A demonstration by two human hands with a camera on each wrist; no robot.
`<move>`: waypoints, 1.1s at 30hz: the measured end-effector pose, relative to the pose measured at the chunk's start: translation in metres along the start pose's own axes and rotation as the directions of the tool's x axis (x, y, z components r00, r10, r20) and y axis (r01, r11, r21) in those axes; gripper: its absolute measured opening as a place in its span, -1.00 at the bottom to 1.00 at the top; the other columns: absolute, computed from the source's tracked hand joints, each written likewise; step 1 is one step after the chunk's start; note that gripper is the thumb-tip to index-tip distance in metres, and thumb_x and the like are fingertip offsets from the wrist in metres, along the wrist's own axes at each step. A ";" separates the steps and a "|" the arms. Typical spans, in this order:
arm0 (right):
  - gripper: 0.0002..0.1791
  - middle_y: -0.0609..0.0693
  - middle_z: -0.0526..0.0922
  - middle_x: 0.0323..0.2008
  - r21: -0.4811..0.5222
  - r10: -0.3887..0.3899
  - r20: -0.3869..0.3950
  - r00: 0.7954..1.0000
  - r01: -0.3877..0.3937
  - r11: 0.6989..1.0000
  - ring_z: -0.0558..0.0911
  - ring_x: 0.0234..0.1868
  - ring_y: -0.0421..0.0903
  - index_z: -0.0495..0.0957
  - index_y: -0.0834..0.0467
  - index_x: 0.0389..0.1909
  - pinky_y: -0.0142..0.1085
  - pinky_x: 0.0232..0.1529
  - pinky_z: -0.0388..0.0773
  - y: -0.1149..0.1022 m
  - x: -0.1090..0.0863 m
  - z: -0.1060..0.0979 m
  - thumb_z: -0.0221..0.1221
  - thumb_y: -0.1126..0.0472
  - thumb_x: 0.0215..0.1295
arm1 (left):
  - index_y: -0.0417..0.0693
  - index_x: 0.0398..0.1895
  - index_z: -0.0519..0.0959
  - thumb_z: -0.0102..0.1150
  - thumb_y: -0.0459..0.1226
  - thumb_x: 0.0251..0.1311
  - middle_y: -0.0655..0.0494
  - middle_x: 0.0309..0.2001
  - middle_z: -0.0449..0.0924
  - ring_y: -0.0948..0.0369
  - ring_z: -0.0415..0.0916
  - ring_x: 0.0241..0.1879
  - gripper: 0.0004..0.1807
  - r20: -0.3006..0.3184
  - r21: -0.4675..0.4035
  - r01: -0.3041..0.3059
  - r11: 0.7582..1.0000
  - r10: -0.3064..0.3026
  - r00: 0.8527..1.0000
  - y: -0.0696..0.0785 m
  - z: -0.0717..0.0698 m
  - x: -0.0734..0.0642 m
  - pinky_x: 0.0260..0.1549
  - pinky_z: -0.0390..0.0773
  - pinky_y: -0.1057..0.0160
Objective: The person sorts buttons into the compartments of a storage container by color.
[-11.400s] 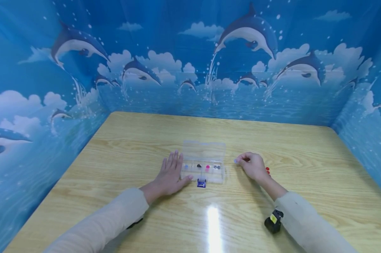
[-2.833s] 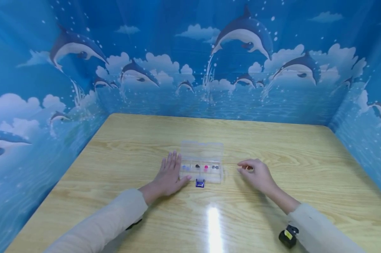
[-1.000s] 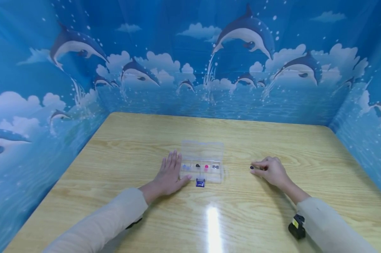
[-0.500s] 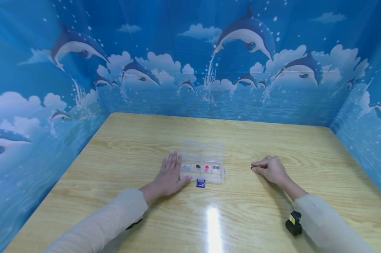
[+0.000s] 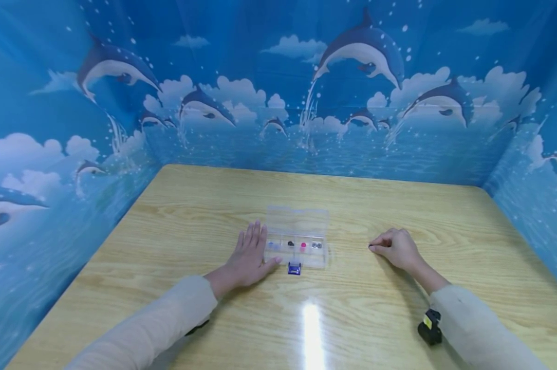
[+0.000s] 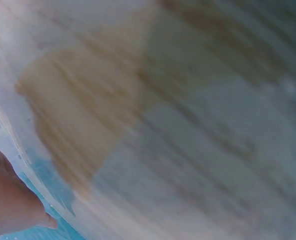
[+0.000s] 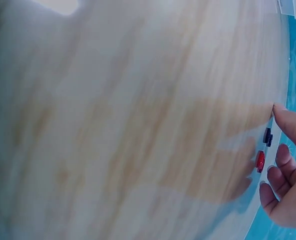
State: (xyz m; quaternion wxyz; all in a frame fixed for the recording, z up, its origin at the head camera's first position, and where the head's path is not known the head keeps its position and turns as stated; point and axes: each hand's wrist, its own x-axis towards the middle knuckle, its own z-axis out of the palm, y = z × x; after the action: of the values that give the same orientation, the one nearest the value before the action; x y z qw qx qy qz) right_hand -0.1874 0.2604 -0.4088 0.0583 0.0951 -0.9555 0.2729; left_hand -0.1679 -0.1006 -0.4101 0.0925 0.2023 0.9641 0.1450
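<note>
While the table point(image 5: 241, 329) runs well past both hands to its far edge, with a wide stretch of wood between the right hand point(image 5: 397, 249) and the open clear box point(image 5: 326, 252), the left hand point(image 5: 247, 261) lies flat, fingers spread, thumb at the box's near corner, box just to its right. Well apart on the box's other side, the right hand pinches a dark piece point(image 5: 370, 245), thumb against index; black pieces point(image 7: 267, 137) and a red one point(image 7: 260, 161) sit just beside its curled fingers.
</note>
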 end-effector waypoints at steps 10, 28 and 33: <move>-0.95 -0.01 0.54 -0.56 0.003 -0.002 -0.013 1.000 0.002 1.000 0.30 -0.52 -0.18 0.66 0.18 -0.54 -0.26 -0.30 0.16 -0.002 -0.002 0.001 0.31 0.30 0.04 | -0.29 0.42 -0.34 -0.35 0.21 0.31 -0.23 0.45 -0.51 -0.10 -0.51 0.45 -0.06 0.001 -0.005 -0.004 1.000 0.004 1.000 -0.001 0.001 0.000 0.41 -0.39 -0.04; -0.92 0.08 0.61 -0.47 0.065 0.038 -0.007 0.999 -0.037 0.997 0.46 -0.43 -0.14 0.69 0.27 -0.46 -0.11 -0.07 0.43 -0.010 -0.003 0.002 0.29 0.31 0.08 | -0.29 0.42 -0.35 -0.37 0.21 0.31 -0.23 0.45 -0.51 -0.10 -0.49 0.45 -0.06 -0.003 0.011 -0.002 1.000 0.002 1.000 -0.001 0.000 -0.001 0.41 -0.38 -0.03; -0.90 0.13 0.62 -0.45 0.087 0.043 -0.013 0.999 -0.042 0.995 0.50 -0.40 -0.05 0.68 0.30 -0.43 0.23 0.29 0.05 -0.013 -0.004 0.003 0.27 0.32 0.09 | -0.28 0.42 -0.37 -0.38 0.21 0.32 -0.23 0.44 -0.52 -0.09 -0.51 0.45 -0.07 0.009 0.017 0.000 1.000 0.000 1.000 0.000 0.000 0.000 0.41 -0.40 -0.02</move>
State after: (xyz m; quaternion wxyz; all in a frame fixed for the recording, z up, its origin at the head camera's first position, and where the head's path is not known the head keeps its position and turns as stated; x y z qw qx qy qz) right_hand -0.1814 0.2489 -0.4053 0.0554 0.0751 -0.9442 0.3158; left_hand -0.1679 -0.1010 -0.4103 0.0952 0.2035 0.9649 0.1361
